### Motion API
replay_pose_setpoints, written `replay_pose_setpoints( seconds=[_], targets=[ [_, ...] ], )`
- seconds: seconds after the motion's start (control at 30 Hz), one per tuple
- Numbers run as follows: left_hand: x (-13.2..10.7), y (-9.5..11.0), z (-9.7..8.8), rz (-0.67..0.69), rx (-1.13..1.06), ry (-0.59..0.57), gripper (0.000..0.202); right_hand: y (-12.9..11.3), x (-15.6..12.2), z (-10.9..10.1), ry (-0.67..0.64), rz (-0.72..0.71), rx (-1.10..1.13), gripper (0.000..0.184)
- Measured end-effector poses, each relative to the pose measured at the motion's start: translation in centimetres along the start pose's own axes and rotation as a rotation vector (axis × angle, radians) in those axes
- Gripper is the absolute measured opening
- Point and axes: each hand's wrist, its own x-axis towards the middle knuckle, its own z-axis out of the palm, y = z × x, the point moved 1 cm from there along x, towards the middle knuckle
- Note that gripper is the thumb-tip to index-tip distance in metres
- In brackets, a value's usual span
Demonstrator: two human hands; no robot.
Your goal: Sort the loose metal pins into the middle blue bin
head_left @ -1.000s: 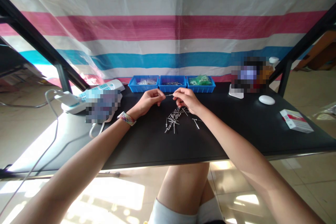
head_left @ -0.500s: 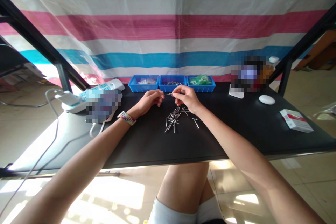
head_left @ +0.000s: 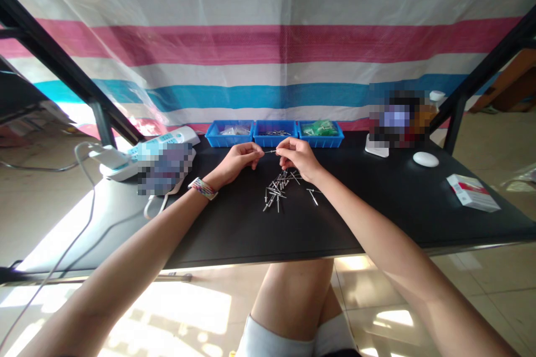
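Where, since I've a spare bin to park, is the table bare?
Bare: table front strip below the pin pile; also between right forearm and red-white box. Crowded: around left hand and right hand pinching a pin, blue bins, phone.

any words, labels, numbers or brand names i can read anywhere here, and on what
No text here can be read.
Red and white box: print too small to read.
White and blue device: key marks too small to read.
Blurred patches: whatever lies under them is hidden.
Blue bins: no label shows.
Pin pinched between left hand and right hand: no marks visible.
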Motion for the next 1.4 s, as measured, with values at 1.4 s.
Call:
replay_pose_setpoints(
  seconds=[1.4],
  targets=[
    [-0.3, 0.1, 0.2, -0.041, -0.100, -0.049, 0.025, 0.1, 0.2, -4.2, -0.323, -0.334, -0.924, 0.025]
  ],
)
